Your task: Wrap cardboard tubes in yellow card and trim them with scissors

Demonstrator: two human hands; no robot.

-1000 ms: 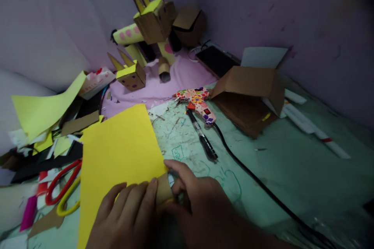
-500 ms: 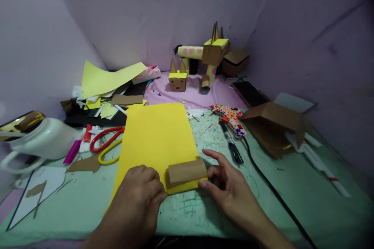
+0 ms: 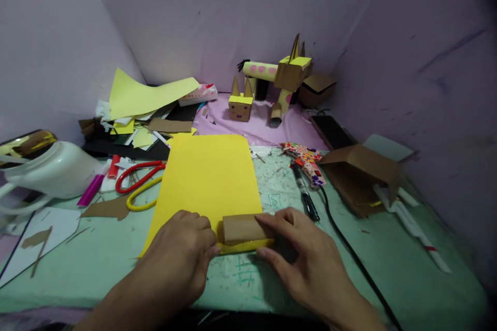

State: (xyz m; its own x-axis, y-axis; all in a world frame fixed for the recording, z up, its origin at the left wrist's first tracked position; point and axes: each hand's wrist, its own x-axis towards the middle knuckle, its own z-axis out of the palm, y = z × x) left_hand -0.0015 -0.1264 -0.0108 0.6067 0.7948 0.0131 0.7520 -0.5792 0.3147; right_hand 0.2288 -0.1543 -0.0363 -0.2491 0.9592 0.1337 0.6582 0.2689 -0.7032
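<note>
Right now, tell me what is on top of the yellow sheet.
A cardboard tube lies on the yellow sheet by its near edge, the right hand touching the tube. The left hand covers part of the sheet; what is beneath that hand cannot be seen.

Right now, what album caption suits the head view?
Left hand on yellow paper, right hand at the cardboard tube on it.

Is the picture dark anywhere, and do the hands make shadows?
In the head view, light is dim and the top right corner goes nearly black; also in the head view, a soft shadow lies on the green table beneath the right hand, while the yellow sheet looks bright.
</note>
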